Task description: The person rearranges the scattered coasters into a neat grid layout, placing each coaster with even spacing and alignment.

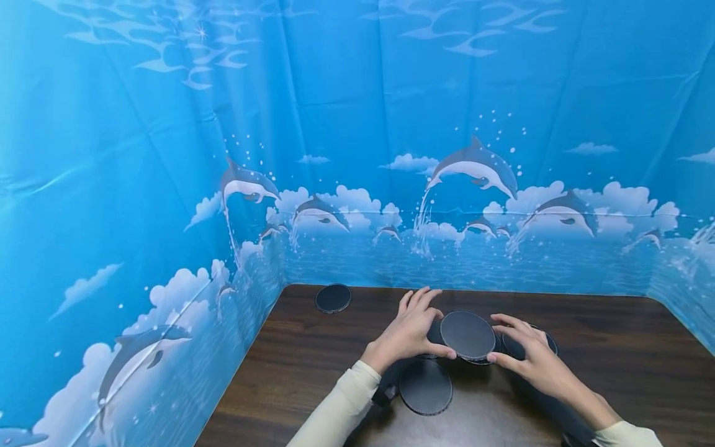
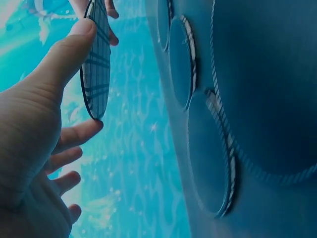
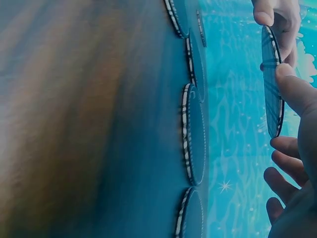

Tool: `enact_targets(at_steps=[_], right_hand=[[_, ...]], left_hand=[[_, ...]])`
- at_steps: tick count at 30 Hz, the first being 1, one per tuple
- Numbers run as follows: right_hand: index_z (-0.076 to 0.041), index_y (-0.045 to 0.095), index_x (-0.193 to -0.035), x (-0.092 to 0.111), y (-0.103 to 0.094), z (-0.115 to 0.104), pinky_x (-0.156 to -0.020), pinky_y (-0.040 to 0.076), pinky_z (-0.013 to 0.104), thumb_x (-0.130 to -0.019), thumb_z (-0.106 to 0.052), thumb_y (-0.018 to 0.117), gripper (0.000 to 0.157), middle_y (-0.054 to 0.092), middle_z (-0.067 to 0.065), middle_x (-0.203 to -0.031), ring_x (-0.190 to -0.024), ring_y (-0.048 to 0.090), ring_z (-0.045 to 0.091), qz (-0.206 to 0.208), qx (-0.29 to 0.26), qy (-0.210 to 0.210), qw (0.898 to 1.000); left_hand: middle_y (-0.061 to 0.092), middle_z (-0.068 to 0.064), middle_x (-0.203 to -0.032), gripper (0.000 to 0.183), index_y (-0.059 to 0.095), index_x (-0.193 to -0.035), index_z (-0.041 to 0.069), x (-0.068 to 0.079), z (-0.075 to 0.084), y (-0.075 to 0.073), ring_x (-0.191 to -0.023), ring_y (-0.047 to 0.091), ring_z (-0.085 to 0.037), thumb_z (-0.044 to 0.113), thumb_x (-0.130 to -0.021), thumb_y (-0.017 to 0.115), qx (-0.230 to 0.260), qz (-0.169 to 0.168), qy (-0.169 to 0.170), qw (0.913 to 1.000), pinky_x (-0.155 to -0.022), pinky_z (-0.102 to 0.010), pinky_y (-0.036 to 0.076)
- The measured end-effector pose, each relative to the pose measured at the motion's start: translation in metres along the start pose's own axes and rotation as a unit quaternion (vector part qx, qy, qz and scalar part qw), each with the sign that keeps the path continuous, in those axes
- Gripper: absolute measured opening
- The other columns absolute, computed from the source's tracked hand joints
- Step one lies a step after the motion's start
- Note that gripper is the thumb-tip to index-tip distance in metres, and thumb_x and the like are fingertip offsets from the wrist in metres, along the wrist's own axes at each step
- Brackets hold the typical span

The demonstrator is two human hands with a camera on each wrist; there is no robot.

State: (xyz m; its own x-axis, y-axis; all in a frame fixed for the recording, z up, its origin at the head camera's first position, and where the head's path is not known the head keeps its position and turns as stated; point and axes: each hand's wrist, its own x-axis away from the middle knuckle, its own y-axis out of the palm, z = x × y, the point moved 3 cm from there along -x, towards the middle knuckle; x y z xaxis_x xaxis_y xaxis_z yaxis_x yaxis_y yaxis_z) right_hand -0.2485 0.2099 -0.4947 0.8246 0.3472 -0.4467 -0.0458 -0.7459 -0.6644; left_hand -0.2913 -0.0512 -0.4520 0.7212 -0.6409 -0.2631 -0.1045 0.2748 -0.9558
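Both hands hold a round dark coaster (image 1: pixel 467 334) up off the table between them. It has a stitched rim, and the left wrist view shows the plaid underside of the coaster (image 2: pixel 101 64). My left hand (image 1: pixel 412 332) pinches its left edge between thumb and index finger, other fingers spread. On the opposite edge, my right hand (image 1: pixel 530 357) grips with thumb and fingertips. A second coaster (image 1: pixel 426 388) lies nearer me on the table. Partly behind the right hand lies another coaster (image 1: pixel 550 340). More coasters behind the held one are largely hidden.
A lone coaster (image 1: pixel 333 298) lies at the table's far left corner. The dark wooden table (image 1: pixel 631 354) ends against a blue dolphin-print curtain (image 1: pixel 346 124) at the back and sides. Dark wrist straps show near both sleeves.
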Motion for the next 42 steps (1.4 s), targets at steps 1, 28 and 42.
enact_targets(at_steps=[1,28,42], right_hand=[[-0.004,0.067,-0.130,0.003,0.000,0.001,-0.096,0.017,0.074,-0.088,-0.033,0.083,0.054,0.047,0.015,-0.148,-0.134,0.039,0.047,-0.001,0.001,0.004,1.000],[-0.029,0.072,-0.104,0.056,-0.005,0.012,-0.089,0.025,0.059,-0.069,-0.041,0.094,0.044,0.054,0.008,-0.140,-0.127,0.040,0.010,-0.009,0.016,-0.005,1.000],[-0.032,0.069,-0.101,0.066,-0.001,0.015,-0.084,0.038,0.065,-0.069,-0.050,0.091,0.043,0.055,0.007,-0.138,-0.120,0.049,0.035,-0.057,0.039,0.006,0.998]], left_hand=[[0.028,-0.003,-0.163,0.073,0.071,-0.118,0.017,0.001,0.003,0.002,-0.152,0.016,-0.026,0.075,-0.075,0.073,-0.001,0.001,0.000,1.0000,-0.119,-0.055,0.013],[0.029,-0.004,-0.161,0.071,0.068,-0.106,0.027,0.015,0.049,0.046,-0.151,0.017,-0.027,0.088,-0.070,0.063,-0.055,-0.127,0.005,0.9903,-0.117,-0.055,0.019],[0.025,-0.005,-0.163,0.082,0.070,-0.116,0.022,0.020,0.060,0.054,-0.152,0.015,-0.026,0.090,-0.073,0.056,-0.101,-0.187,0.011,0.9770,-0.117,-0.054,0.020]])
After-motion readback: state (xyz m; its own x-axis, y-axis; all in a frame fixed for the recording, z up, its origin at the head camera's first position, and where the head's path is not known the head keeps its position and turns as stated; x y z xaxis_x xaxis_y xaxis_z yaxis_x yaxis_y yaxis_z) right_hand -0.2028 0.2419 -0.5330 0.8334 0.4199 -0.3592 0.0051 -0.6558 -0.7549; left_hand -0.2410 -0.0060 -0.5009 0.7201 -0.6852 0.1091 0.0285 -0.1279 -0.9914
